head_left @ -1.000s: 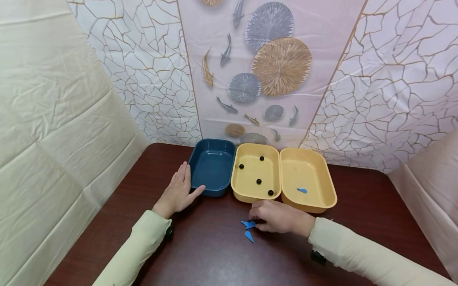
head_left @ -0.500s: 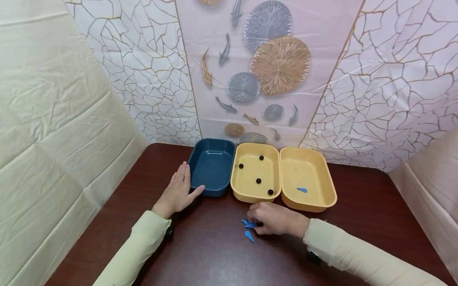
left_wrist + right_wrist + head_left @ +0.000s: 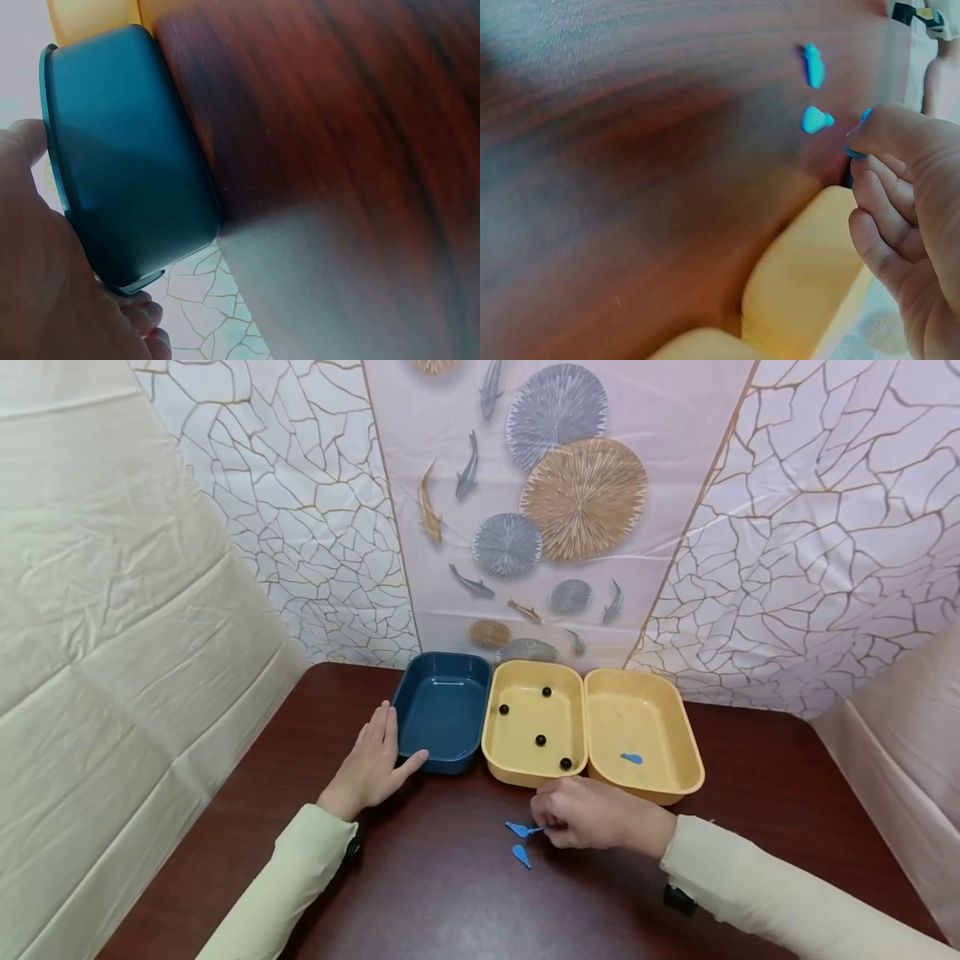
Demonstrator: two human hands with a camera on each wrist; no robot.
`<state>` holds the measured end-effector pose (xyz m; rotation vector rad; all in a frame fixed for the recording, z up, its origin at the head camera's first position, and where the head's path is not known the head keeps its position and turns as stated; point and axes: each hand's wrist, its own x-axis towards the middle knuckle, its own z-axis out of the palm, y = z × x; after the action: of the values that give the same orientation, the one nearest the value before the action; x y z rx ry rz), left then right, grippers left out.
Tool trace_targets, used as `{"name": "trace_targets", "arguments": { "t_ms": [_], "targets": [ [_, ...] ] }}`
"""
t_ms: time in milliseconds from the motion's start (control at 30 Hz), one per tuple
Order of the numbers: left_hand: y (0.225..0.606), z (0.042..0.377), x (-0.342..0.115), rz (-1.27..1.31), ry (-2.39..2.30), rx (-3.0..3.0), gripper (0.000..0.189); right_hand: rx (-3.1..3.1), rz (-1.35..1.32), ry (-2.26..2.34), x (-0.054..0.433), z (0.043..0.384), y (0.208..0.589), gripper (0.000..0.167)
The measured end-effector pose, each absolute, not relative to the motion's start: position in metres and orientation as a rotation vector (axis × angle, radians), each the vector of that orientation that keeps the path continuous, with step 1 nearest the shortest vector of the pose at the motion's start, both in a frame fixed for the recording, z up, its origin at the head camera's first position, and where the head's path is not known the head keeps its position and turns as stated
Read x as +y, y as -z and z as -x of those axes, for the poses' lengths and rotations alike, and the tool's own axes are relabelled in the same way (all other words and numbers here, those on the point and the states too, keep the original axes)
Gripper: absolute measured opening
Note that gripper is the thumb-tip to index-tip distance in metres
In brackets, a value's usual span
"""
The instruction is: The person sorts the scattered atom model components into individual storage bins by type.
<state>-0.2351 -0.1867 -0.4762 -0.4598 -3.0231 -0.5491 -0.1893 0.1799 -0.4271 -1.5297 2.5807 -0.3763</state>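
My left hand (image 3: 369, 768) lies with straight fingers along the near left corner of a dark blue tray (image 3: 480, 745), thumb over its rim. In the left wrist view, the thumb (image 3: 28, 140) touches that rim. Just in front of the middle yellow tray, my right hand (image 3: 596, 814) pinches a small blue teardrop-shaped piece (image 3: 856, 152) between thumb and index finger. Two similar blue pieces lie on the table beside it, one teardrop piece (image 3: 517, 829) by the fingertips and another teardrop piece (image 3: 522, 857) nearer me.
The middle yellow tray (image 3: 534, 775) holds several black balls (image 3: 541, 740). Against its right side stands another yellow tray (image 3: 693, 768) with one blue teardrop piece (image 3: 632, 758) inside. All three trays stand side by side on the dark wooden table (image 3: 450, 893), before a patterned cloth backdrop (image 3: 337, 527).
My right hand first shifted slightly left over the blue pieces, then moved back right, now with one teardrop piece pinched in its fingertips. The left hand has stayed on the blue tray.
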Motion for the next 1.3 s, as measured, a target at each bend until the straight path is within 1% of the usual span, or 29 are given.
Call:
{"name": "trace_targets", "arguments": {
  "t_ms": [233, 333, 567, 800, 933, 1100, 1300],
  "targets": [
    [0.476, 0.234, -0.187, 0.47, 0.553, -3.014, 0.101, 2.707, 1.582, 0.293, 0.195, 0.182, 0.399, 0.019],
    [0.475, 0.234, -0.187, 0.462, 0.55, -3.01, 0.101, 2.754, 1.592, 0.263, 0.202, 0.183, 0.39, 0.021],
    [0.474, 0.234, -0.188, 0.467, 0.559, -3.01, 0.1, 2.831, 1.649, 0.307, 0.222, 0.195, 0.374, 0.028],
    [0.474, 0.234, -0.188, 0.466, 0.559, -3.011, 0.101, 2.915, 1.621, 0.335, 0.242, 0.21, 0.364, 0.031],
    [0.475, 0.234, -0.188, 0.469, 0.566, -3.009, 0.102, 2.949, 1.579, 0.316, 0.252, 0.22, 0.363, 0.033],
    [0.475, 0.234, -0.188, 0.47, 0.574, -3.002, 0.101, 2.967, 1.44, 0.316, 0.264, 0.231, 0.364, 0.032],
    [0.475, 0.234, -0.188, 0.474, 0.584, -2.994, 0.101, 2.977, 1.298, 0.346, 0.278, 0.245, 0.375, 0.03]
  ]
}}
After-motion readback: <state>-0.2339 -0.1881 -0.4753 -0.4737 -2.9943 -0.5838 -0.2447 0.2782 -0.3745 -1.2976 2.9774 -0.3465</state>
